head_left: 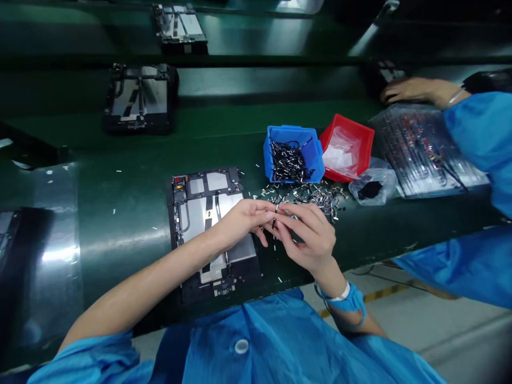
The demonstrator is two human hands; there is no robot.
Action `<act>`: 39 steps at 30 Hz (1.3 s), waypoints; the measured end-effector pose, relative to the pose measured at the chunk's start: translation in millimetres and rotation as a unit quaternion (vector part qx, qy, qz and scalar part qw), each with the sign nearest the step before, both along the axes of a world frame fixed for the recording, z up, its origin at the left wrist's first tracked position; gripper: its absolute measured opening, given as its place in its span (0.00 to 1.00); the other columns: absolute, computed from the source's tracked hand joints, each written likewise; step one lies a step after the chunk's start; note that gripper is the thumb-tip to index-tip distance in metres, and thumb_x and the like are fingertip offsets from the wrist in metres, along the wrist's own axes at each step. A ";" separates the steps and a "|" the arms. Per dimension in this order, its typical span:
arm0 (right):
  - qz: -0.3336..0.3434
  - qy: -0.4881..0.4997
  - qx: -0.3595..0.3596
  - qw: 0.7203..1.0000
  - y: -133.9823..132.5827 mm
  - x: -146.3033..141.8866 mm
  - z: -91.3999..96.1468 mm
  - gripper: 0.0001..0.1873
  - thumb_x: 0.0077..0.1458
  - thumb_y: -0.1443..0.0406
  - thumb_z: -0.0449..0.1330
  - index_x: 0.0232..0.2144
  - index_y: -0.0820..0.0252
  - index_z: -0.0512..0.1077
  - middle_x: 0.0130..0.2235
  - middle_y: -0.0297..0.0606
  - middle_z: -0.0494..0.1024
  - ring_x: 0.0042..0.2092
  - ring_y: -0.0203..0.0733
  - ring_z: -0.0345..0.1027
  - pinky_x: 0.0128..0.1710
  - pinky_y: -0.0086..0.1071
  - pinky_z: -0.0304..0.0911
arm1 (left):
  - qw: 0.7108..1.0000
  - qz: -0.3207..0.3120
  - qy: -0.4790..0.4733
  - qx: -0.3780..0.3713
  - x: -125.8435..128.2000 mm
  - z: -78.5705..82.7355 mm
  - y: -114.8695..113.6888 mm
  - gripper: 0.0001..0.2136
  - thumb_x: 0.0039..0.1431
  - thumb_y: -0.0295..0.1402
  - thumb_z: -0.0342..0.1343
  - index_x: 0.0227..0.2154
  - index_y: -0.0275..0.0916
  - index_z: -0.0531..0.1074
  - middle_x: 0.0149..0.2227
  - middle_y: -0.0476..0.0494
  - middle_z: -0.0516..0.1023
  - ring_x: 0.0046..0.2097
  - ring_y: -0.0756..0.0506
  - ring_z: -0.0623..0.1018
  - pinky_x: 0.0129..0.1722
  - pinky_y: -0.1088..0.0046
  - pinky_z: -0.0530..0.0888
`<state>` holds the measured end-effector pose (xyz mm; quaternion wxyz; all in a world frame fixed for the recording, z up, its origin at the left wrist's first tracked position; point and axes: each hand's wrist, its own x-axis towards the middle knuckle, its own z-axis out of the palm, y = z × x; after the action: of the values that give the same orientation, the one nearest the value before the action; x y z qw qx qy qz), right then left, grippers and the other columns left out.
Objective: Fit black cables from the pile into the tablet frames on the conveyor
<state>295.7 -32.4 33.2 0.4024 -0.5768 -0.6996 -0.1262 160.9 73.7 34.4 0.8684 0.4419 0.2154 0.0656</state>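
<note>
Between the fingertips of both hands is a small black flex cable point(274, 220) with a pale end. My left hand point(252, 216) pinches it from the left, over the right edge of an opened tablet point(192, 213) with bare silver battery areas. From the other side my right hand point(308, 234) closes thumb and forefinger on the same cable. Just beyond the hands lies a scattered heap of small cables and metallic bits point(326, 198). Behind that, a blue bin point(314, 152) holds many similar black cables. Fingers hide part of the held piece.
A red bin point(366, 144) with clear plastic bags stands beside the blue one. Right of it are a bag of black parts point(370, 189) and a plastic tray point(424, 154). A co-worker's hand point(412, 89) reaches in there. More opened tablets point(140, 98) lie further back and left.
</note>
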 end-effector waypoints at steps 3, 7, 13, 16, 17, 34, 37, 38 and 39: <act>-0.007 0.043 0.004 0.999 -2.5 2.2 -0.9 0.10 0.50 0.76 0.62 0.34 0.59 0.74 0.35 0.42 0.80 0.36 0.42 0.74 0.34 0.38 0.71 | 1.000 -0.010 0.008 0.022 0.0 1.3 -0.5 0.08 0.56 0.33 0.57 0.34 0.33 0.73 0.28 0.42 0.78 0.30 0.47 0.80 0.21 0.79 0.72; -0.021 0.042 0.017 0.999 -0.8 -0.3 -3.4 0.11 0.51 0.74 0.62 0.36 0.56 0.75 0.35 0.39 0.81 0.36 0.41 0.75 0.33 0.37 0.72 | 0.998 -0.008 0.018 0.060 0.1 3.3 -3.8 0.07 0.58 0.32 0.54 0.32 0.32 0.72 0.29 0.40 0.79 0.30 0.48 0.80 0.20 0.81 0.72; -0.022 0.044 -0.008 0.999 -2.3 -1.8 -5.1 0.08 0.53 0.73 0.61 0.33 0.55 0.75 0.35 0.38 0.81 0.35 0.40 0.74 0.33 0.37 0.72 | 0.992 -0.006 0.083 0.099 -1.6 7.6 -1.6 0.07 0.56 0.29 0.50 0.33 0.33 0.71 0.29 0.41 0.78 0.30 0.47 0.79 0.21 0.77 0.72; -0.070 0.057 -0.038 0.995 -5.7 3.8 -4.8 0.07 0.55 0.71 0.59 0.32 0.56 0.75 0.33 0.37 0.80 0.35 0.40 0.74 0.34 0.35 0.70 | 0.956 0.027 0.163 0.242 -10.3 24.1 12.8 0.05 0.55 0.28 0.52 0.29 0.34 0.71 0.25 0.45 0.77 0.25 0.50 0.75 0.21 0.79 0.69; -0.090 0.058 -0.060 0.992 -5.2 5.0 -4.8 0.06 0.56 0.71 0.59 0.32 0.56 0.75 0.33 0.37 0.80 0.34 0.39 0.74 0.34 0.35 0.69 | 0.939 0.055 0.177 0.290 -13.9 30.9 18.7 0.05 0.55 0.29 0.53 0.27 0.35 0.71 0.23 0.46 0.76 0.24 0.51 0.74 0.22 0.79 0.68; -0.071 -0.050 -0.082 0.993 6.2 2.8 8.0 0.08 0.55 0.73 0.56 0.30 0.59 0.74 0.28 0.36 0.78 0.31 0.37 0.69 0.30 0.30 0.64 | 0.909 0.144 0.159 0.357 -19.0 41.3 32.5 0.07 0.56 0.32 0.53 0.32 0.35 0.73 0.31 0.43 0.78 0.28 0.51 0.75 0.25 0.78 0.67; -0.071 -0.096 0.004 0.993 0.0 4.0 13.5 0.09 0.54 0.74 0.58 0.31 0.57 0.74 0.30 0.37 0.79 0.31 0.38 0.68 0.30 0.31 0.66 | 0.954 0.036 0.134 0.264 -16.5 37.7 22.6 0.13 0.59 0.40 0.52 0.32 0.34 0.74 0.32 0.41 0.79 0.27 0.50 0.76 0.20 0.79 0.64; -0.076 -0.105 0.022 0.991 -0.2 4.5 14.1 0.09 0.54 0.75 0.59 0.31 0.57 0.74 0.30 0.36 0.79 0.31 0.37 0.68 0.30 0.31 0.66 | 0.967 -0.007 0.121 0.223 -15.6 36.4 18.6 0.14 0.59 0.41 0.52 0.32 0.34 0.74 0.32 0.40 0.80 0.27 0.50 0.76 0.19 0.79 0.63; -0.083 -0.112 0.034 0.990 0.0 4.9 14.1 0.09 0.53 0.75 0.59 0.31 0.56 0.74 0.30 0.36 0.79 0.31 0.37 0.68 0.29 0.31 0.66 | 0.976 -0.044 0.107 0.184 -14.7 34.8 14.9 0.13 0.58 0.41 0.53 0.32 0.34 0.73 0.31 0.40 0.80 0.26 0.50 0.77 0.18 0.80 0.62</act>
<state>300.6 -32.4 47.3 0.3291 -0.6010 -0.6852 -0.2470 146.2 88.6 69.2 0.7460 0.6080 0.2711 0.0182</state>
